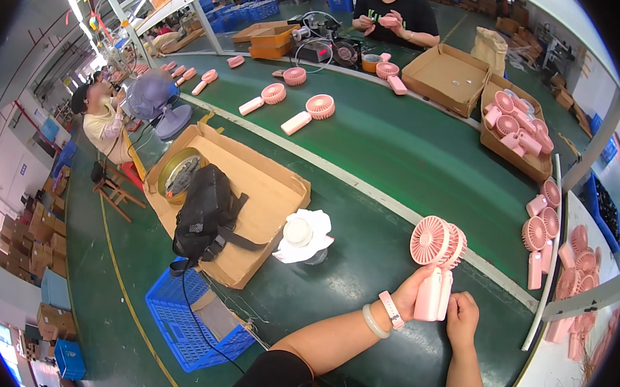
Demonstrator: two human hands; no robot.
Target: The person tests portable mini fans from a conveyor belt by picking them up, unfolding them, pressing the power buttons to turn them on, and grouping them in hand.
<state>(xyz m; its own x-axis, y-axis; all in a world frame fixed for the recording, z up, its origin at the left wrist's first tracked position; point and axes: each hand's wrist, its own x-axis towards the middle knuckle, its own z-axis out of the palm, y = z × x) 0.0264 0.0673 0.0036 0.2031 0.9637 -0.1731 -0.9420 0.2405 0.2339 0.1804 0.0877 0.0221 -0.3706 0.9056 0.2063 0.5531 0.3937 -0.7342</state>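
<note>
A long green table [373, 266] takes up most of the space. On its near side sits a big, flat brown box [275, 184] with a black bag [204, 211] in it. Low down, near that box, is a blue basket [191, 350] with lots of holes. A smaller brown box [508, 154], far off to the right, is full of pink fans. Between the big box and the hands stands a white thing [298, 232] with a round top.

Then come two pink hand fans [428, 292], side by side, with their round heads up and their handles down. The left hand [409, 292] is closed around the handles from the left, and the heads poke up above it. The right hand [463, 321] is just to the right of the handles, near their bottom ends. Its fingers are curled, but I cannot tell if they touch the fans. Smallest is a pale pink band [391, 310] on the left wrist.
</note>
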